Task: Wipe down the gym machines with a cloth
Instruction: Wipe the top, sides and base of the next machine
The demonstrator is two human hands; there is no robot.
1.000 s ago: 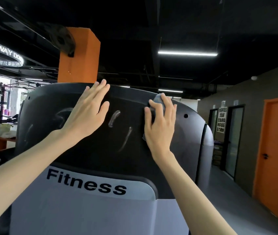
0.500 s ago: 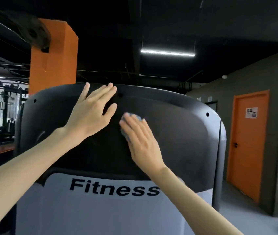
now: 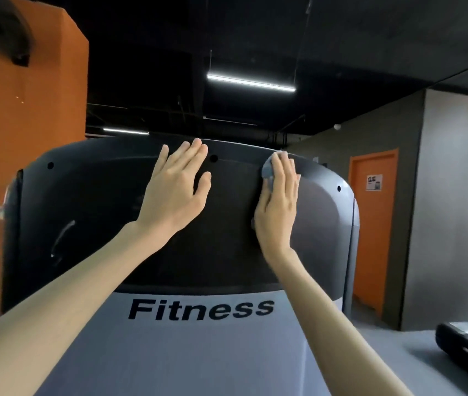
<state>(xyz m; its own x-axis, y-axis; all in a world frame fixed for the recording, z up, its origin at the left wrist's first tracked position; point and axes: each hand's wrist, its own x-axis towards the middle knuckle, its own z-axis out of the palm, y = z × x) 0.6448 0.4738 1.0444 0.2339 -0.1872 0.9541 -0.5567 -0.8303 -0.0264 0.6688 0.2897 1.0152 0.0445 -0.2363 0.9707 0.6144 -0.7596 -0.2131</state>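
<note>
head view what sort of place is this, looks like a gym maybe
Most likely a gym. A big dark machine cover bears the word Fitness, the right hand presses a cloth on it, and the black ceiling with strip lights and an orange pillar suit one.

My left hand (image 3: 175, 192) lies flat near the top edge of the dark panel (image 3: 98, 201). My right hand (image 3: 280, 207) presses the cloth (image 3: 268, 171) close to its top right corner. Between the two hands the panel is free, and also from my left hand to the left edge. Above the top edge is open air. An orange pillar (image 3: 35, 110) stands behind the top left corner. Beyond the right edge, a black object (image 3: 467, 341) lies low.
</note>
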